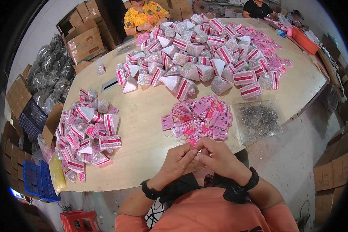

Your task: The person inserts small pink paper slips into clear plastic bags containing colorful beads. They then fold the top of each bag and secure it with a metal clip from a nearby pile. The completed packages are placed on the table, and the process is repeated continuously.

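Observation:
My left hand [178, 161] and my right hand [220, 156] meet at the table's near edge, fingertips pinched together. A bit of pink shows at the fingertips; whether they hold it or it lies behind them I cannot tell. Just beyond my fingers lies a loose heap of pink printed tags [201, 120], some with thin loops. To its right, a flat clear plastic sheet or bag [259, 120] bears many thin metal pieces, too small to name. At the left is a pile of cake-slice-shaped pieces [89, 133] with pink tags among them.
A large mound of similar cake-slice pieces [197, 58] covers the far table [143, 123], with more pink tags [259, 40] behind. One person in a yellow shirt [145, 17] and another in black [259, 9] sit beyond. Cartons [83, 42], blue crates [38, 179] and a red stool [79, 221] stand around.

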`<state>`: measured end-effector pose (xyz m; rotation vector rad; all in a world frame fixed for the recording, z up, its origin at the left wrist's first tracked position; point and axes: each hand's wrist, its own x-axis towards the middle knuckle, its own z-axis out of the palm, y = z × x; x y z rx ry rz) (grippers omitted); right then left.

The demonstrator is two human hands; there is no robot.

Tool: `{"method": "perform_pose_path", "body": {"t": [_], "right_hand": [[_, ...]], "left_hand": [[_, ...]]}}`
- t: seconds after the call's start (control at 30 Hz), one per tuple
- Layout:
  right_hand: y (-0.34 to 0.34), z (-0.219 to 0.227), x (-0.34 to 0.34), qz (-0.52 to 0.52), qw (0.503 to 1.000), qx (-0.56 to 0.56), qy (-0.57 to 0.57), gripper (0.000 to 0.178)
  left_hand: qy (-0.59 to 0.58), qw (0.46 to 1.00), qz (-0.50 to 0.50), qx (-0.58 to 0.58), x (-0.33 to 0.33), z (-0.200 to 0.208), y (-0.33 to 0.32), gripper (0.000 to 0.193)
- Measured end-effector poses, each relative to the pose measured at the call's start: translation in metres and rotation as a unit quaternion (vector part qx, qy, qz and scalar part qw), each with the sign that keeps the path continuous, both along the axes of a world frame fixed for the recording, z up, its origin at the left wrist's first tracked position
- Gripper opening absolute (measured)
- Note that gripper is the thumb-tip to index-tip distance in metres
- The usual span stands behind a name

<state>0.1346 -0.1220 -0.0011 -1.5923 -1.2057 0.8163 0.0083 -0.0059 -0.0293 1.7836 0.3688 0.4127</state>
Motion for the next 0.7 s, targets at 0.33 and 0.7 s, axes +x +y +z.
{"method": "perform_pose_path", "body": {"t": [0.33, 0.7], "right_hand": [[0.001, -0.017, -0.002, -0.043, 0.958, 0.166, -0.231, 0.010], [-0.015, -0.022, 0.032, -0.142, 0.933, 0.049, 0.326, 0.011]], "left_hand": [[-0.029, 0.992, 0.008, -0.120, 0.006, 0.006, -0.004, 0.027], [-0.009, 0.980, 0.111, 0.167, 0.066, 0.047, 0.079, 0.018]]}}
